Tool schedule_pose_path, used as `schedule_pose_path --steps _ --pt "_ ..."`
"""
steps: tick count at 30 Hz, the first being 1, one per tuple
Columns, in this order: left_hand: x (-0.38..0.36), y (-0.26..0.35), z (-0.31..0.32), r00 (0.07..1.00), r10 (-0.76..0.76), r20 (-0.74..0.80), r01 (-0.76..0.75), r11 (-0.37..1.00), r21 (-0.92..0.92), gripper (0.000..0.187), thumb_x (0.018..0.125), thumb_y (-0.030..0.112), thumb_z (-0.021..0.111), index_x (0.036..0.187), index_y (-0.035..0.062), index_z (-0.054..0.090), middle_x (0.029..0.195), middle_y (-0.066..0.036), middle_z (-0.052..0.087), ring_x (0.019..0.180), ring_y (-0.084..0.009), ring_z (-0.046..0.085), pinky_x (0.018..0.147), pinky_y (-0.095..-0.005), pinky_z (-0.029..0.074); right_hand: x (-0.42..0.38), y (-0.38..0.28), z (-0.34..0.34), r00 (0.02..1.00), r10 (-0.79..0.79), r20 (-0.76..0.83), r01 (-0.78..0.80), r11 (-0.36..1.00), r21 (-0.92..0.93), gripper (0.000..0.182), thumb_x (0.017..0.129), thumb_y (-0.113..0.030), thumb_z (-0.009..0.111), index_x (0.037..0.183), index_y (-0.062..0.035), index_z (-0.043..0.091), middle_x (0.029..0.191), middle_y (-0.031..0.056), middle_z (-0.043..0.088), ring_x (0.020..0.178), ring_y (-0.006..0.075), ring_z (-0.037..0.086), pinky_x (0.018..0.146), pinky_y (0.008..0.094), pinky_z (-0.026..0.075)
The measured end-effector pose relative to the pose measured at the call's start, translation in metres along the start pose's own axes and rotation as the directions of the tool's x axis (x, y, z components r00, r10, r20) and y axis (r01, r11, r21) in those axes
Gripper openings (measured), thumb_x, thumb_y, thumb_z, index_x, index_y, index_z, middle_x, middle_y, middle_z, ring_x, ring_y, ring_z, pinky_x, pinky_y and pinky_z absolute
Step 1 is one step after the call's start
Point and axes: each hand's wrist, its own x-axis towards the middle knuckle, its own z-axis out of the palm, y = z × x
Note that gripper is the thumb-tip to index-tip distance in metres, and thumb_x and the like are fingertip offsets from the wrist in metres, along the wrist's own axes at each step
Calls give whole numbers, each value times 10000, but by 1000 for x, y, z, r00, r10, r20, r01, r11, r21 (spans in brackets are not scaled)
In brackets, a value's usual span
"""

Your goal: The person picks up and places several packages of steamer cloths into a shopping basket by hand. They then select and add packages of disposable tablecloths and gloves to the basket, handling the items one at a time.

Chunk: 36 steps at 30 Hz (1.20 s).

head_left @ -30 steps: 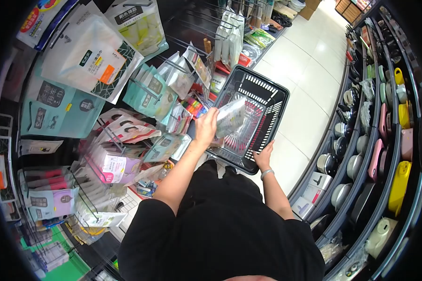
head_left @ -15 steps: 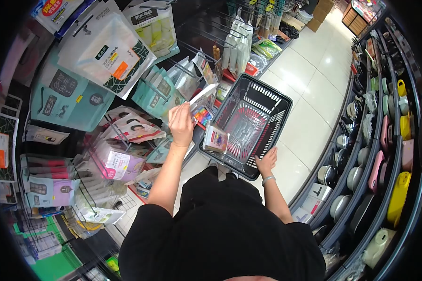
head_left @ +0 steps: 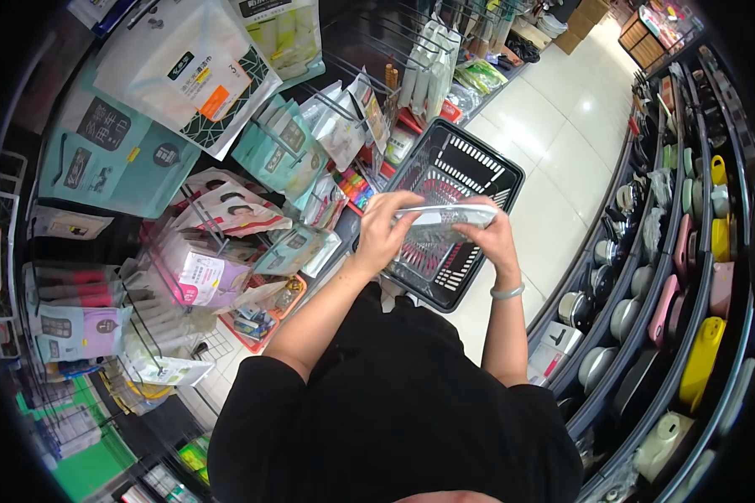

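Both of my hands hold a flat, whitish plastic packet by its two ends, seen nearly edge-on. My left hand pinches its left end, and my right hand, with a band on the wrist, grips the right end. Below the packet is a black plastic shopping basket with slotted sides. My hands and the packet cover part of its inside, so its contents are partly hidden.
On the left, hooks carry hanging packs, among them a teal pack and a white towel pack. Pans and a yellow container fill the curved shelves on the right. A tiled aisle floor runs between.
The packet, held in my left hand by the racks, has moved right over the basket. My right hand has let go of the basket rim and taken the packet's other end.
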Motion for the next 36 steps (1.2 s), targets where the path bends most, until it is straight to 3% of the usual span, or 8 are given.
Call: schedule_pose_path --steps 1,3,5,12,16,18,26,36 --pt "-11 -14 6 975 -214 -67 213 977 -18 355 774 174 688 1053 -7 563 995 -154 634 962 -329 588 842 -417 420 -5 11 0 1000 0 -30 -3 995 -101 368 674 0 769 1004 0 606 931 53 648 862 111 596 773 258 486" --pt "-48 -60 8 966 -253 -49 257 937 237 503 781 200 702 1167 5 443 1056 -159 590 998 -343 562 853 -407 429 -20 38 2 982 71 -177 -95 987 -129 337 682 -44 769 980 -13 614 878 46 653 825 122 602 746 268 491" --pt "-88 -88 9 863 -466 -193 465 586 663 420 754 244 724 1041 9 527 978 -161 562 977 -334 551 844 -439 422 -37 66 2 954 147 -263 -182 976 -116 348 684 -58 769 994 -19 617 897 53 657 838 132 607 754 273 491" --pt "-123 -124 21 740 -672 -40 548 567 615 195 870 260 558 869 76 619 853 -195 633 792 -399 613 656 -512 474 -60 71 10 920 214 -327 -234 972 -22 316 713 -15 738 1008 -15 625 924 41 650 861 119 600 770 258 487" --pt "-73 -85 11 823 -566 -53 489 657 574 161 857 231 586 926 106 662 858 -189 645 781 -370 627 667 -464 494 -54 66 5 889 181 -421 -159 983 87 276 735 -25 727 987 -5 616 934 29 639 858 109 581 771 248 464" --pt "-51 -65 -10 937 -307 -169 350 800 487 147 829 162 606 939 101 683 850 -132 660 732 -337 630 655 -421 501 -54 73 1 876 176 -449 -137 984 118 284 733 -29 733 990 -6 614 919 27 638 839 110 584 756 246 471" --pt "4 22 -83 942 111 -317 89 829 553 305 699 -50 593 989 14 662 936 -131 659 806 -286 631 723 -348 490 -62 89 1 851 223 -475 -132 967 219 291 741 -30 732 999 -13 599 919 24 625 843 104 575 753 241 465" --pt "-15 -67 -63 951 85 -296 151 709 689 225 712 22 633 930 61 674 881 -86 653 751 -281 609 667 -370 486 -65 75 9 851 229 -472 -96 953 289 289 748 -14 723 1002 -15 585 930 21 624 847 99 575 753 235 461"
